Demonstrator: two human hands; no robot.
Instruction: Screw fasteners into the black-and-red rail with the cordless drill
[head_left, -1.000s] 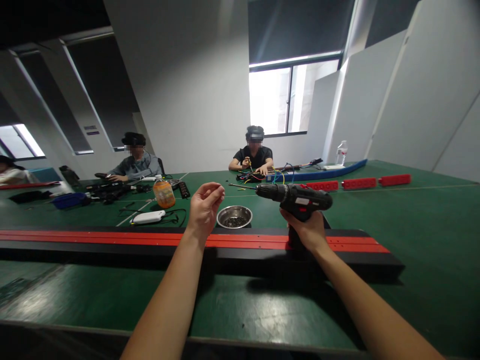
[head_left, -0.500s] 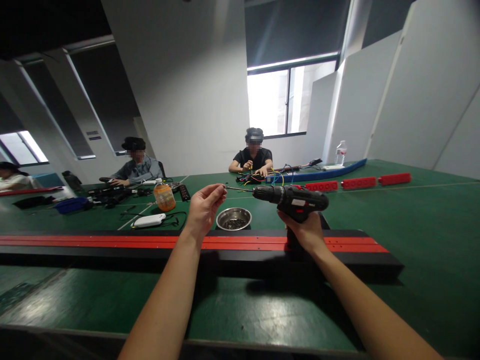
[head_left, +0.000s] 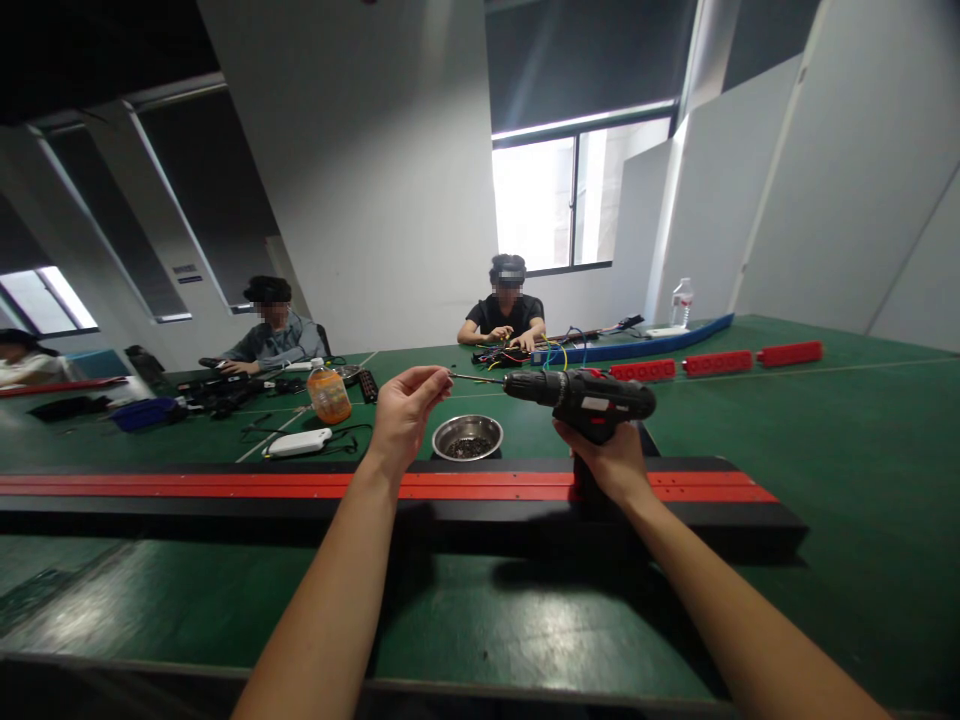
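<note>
Currently I have the drill [head_left: 581,393] clasped in the right hand [head_left: 619,462], its bit [head_left: 476,378] pointing across to the left hand [head_left: 405,408], which is pinched closed at the tip, on what I cannot tell; the metal bowl [head_left: 445,440] sits beyond, between both hands

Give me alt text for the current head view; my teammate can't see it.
The right hand grips a black power drill, its thin bit reaching toward the pinched left hand. A metal bowl of small dark pieces sits just beyond a long black-and-red bar on a green table; a co-worker sits across, near coloured wires.
</note>
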